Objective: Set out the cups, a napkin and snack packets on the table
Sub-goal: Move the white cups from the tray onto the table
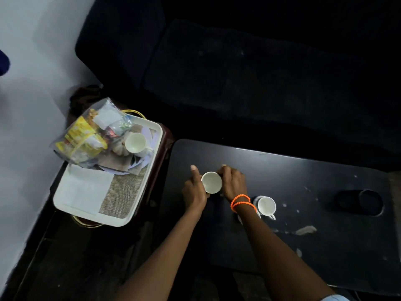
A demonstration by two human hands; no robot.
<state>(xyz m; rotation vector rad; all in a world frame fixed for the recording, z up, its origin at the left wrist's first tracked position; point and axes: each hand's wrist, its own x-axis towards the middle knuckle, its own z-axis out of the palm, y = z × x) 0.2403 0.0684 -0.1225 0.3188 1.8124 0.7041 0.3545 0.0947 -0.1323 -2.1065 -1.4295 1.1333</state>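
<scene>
A white cup point(211, 182) sits at the left part of the black table point(303, 213), held between both hands. My left hand point(194, 187) grips its left side with the thumb raised. My right hand point(233, 183), with orange bands at the wrist, curls round its right side. A second white cup point(267, 205) stands on the table just right of my right wrist. A third cup point(135, 142) rests in the white tray point(156, 135) to the left. A clear bag of snack packets point(86, 133) and a white napkin point(84, 190) also lie in that tray.
The tray sits on a dark red stand beside the table's left edge, with a woven mat point(125, 192) in it. A round recess point(364, 202) is cut into the table at the right. A dark seat lies behind; a pale wall is at the left.
</scene>
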